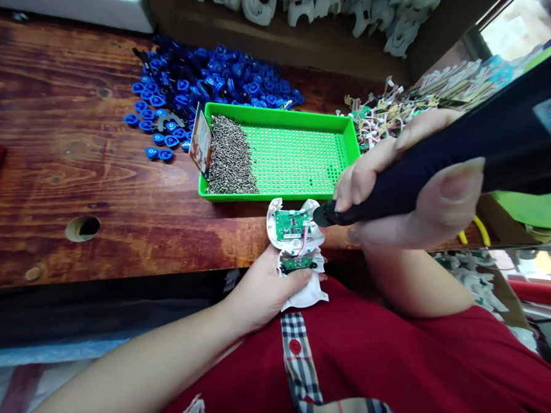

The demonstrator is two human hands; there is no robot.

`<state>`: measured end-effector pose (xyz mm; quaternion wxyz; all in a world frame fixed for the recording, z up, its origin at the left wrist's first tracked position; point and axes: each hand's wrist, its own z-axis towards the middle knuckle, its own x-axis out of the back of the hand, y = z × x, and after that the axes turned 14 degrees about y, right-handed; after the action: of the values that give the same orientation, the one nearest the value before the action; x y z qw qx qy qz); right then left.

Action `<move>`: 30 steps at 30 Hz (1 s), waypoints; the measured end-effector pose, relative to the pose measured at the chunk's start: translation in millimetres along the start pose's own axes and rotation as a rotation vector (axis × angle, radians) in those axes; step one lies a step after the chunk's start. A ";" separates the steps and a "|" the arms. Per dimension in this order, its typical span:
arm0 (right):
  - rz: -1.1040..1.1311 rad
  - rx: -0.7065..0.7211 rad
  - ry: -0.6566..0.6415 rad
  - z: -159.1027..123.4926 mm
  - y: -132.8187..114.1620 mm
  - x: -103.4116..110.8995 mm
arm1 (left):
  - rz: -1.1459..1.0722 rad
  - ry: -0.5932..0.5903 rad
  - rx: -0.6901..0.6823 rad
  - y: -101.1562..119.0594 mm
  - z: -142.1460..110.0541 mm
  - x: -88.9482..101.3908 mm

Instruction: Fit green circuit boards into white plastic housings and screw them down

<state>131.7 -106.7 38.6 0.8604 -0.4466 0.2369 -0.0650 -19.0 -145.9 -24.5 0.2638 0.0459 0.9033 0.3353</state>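
My left hand (261, 290) grips a white plastic shell (303, 294) at the table's near edge. The shell carries a green circuit board (291, 224) with thin wires and a second small board below it. My right hand (408, 187) is wrapped around a dark electric screwdriver (462, 160). The tool's tip (319, 216) touches the right side of the green board.
A green perforated tray (301, 159) holds a heap of small screws (229, 156) and a small card. Behind it lie blue plastic parts (195, 81), wired circuit boards (404, 107) and white shells (339, 3). The wooden table (46, 163) has a round hole (82, 228).
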 end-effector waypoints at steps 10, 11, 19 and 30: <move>-0.062 0.159 -0.065 29.4 -15.2 22.2 | -0.026 0.043 0.049 6.5 -3.1 -2.9; -0.051 0.209 -0.035 35.1 -11.8 23.0 | -0.030 0.044 0.055 7.1 -3.6 -3.3; -0.265 0.225 0.245 49.9 38.5 22.5 | -0.144 0.034 0.108 10.8 -4.3 -3.0; -0.301 0.231 0.239 49.7 41.8 29.5 | -0.157 0.054 0.115 11.1 -4.2 -3.8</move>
<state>176.6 -54.8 19.2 0.8521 -0.3647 0.2588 -0.2718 -18.9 -140.7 -13.1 0.2619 -0.0189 0.9286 0.2622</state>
